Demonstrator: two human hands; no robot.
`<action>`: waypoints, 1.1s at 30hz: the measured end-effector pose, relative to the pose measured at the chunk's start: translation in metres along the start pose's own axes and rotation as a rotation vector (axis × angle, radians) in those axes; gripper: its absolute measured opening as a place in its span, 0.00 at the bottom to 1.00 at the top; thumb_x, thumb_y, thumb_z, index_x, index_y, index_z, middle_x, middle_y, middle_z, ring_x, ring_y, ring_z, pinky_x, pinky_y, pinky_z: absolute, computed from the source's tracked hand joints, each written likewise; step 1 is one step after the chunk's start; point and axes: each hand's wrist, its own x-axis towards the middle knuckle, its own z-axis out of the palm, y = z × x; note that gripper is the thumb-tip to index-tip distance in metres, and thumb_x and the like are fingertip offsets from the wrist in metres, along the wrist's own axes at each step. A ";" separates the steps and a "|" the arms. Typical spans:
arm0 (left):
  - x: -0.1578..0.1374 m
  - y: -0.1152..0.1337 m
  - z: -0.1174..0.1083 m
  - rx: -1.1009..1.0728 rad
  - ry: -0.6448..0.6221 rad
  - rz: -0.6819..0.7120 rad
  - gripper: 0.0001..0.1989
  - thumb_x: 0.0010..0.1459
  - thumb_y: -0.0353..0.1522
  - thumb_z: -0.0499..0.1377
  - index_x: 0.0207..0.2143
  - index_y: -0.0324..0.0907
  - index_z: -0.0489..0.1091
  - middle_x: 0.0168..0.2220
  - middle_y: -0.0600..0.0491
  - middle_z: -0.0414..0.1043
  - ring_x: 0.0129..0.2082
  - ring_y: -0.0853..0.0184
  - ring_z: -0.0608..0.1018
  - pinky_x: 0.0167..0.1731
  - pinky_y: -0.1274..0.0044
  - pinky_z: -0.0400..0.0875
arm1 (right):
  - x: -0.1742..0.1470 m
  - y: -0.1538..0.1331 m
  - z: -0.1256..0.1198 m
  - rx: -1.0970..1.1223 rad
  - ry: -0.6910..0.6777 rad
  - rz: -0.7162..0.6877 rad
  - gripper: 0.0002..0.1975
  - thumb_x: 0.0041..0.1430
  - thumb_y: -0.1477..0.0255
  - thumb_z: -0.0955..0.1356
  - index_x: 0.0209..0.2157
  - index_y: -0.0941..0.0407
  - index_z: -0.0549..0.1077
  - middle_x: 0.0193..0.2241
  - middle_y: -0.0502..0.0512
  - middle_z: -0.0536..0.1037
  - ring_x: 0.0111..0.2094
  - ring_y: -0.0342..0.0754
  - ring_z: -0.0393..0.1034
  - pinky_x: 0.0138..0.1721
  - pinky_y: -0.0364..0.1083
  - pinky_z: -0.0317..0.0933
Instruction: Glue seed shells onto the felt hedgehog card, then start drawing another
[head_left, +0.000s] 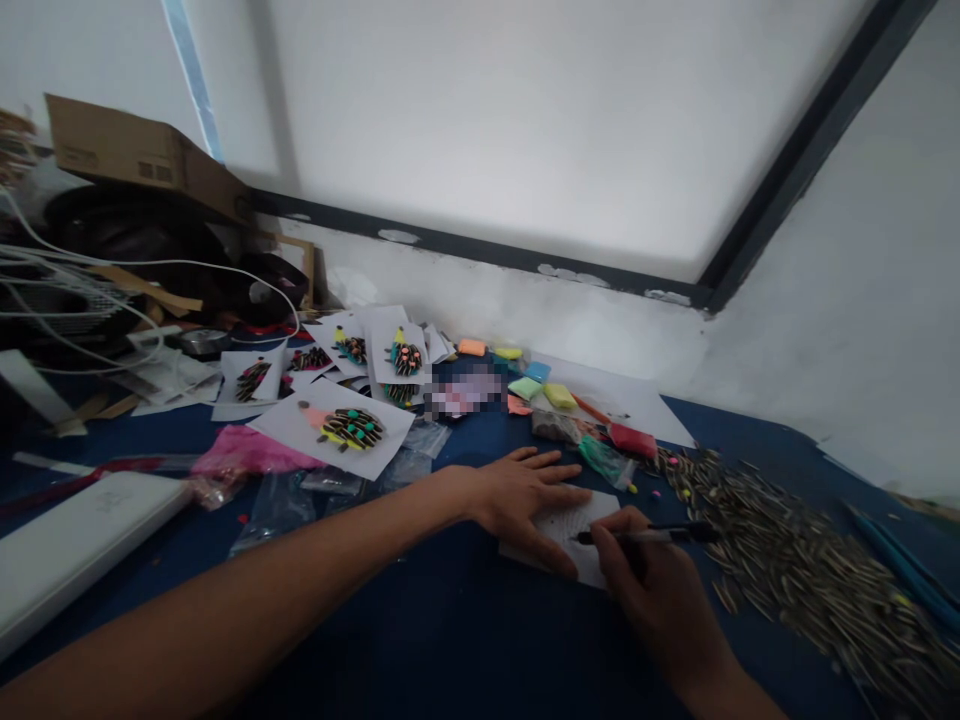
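My left hand (529,497) lies flat with its fingers spread on a small sheet of white paper (604,507), holding it down against the blue table. Faint lines are drawn on that sheet. In my right hand (652,580) a black-and-clear pen (651,535) is pinched, its tip at the paper between both hands. Right of the pen spreads a big heap of striped sunflower seeds (810,560). Soft clay blocks in several colours, such as a yellow block (559,396) and a red packet (632,440), lie beyond the left hand.
White cards with seed-covered hedgehog figures (352,428) lie at the back left, near a pink plastic bag (251,452) and clear bags. A long white box (90,545) is at the left. White cables (187,263) and a cardboard box (142,150) crowd the far left corner. A wall stands behind.
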 end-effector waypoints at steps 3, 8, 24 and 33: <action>0.000 0.000 0.000 -0.001 0.000 -0.001 0.45 0.53 0.60 0.49 0.67 0.48 0.45 0.69 0.50 0.34 0.68 0.54 0.36 0.63 0.58 0.30 | 0.000 0.001 0.000 -0.008 0.009 -0.006 0.18 0.63 0.59 0.60 0.24 0.54 0.67 0.17 0.48 0.70 0.13 0.42 0.62 0.15 0.41 0.52; 0.001 -0.001 0.001 -0.002 -0.005 0.004 0.46 0.53 0.60 0.49 0.67 0.48 0.44 0.69 0.51 0.33 0.68 0.53 0.36 0.63 0.57 0.30 | 0.000 0.001 0.000 0.028 -0.029 0.015 0.17 0.62 0.59 0.60 0.25 0.54 0.68 0.14 0.46 0.67 0.12 0.43 0.62 0.15 0.41 0.52; 0.001 0.000 0.000 -0.001 -0.003 0.001 0.46 0.52 0.61 0.49 0.67 0.48 0.45 0.69 0.50 0.34 0.68 0.52 0.36 0.63 0.57 0.31 | 0.001 -0.001 -0.001 0.004 -0.035 0.040 0.20 0.62 0.56 0.59 0.24 0.54 0.67 0.15 0.49 0.70 0.13 0.44 0.63 0.15 0.42 0.53; 0.000 -0.002 0.001 -0.006 -0.002 0.006 0.47 0.52 0.60 0.50 0.67 0.48 0.44 0.69 0.51 0.33 0.68 0.52 0.36 0.63 0.57 0.30 | 0.000 0.003 -0.001 -0.025 0.057 0.107 0.16 0.60 0.58 0.61 0.24 0.53 0.67 0.12 0.45 0.65 0.12 0.44 0.62 0.14 0.42 0.52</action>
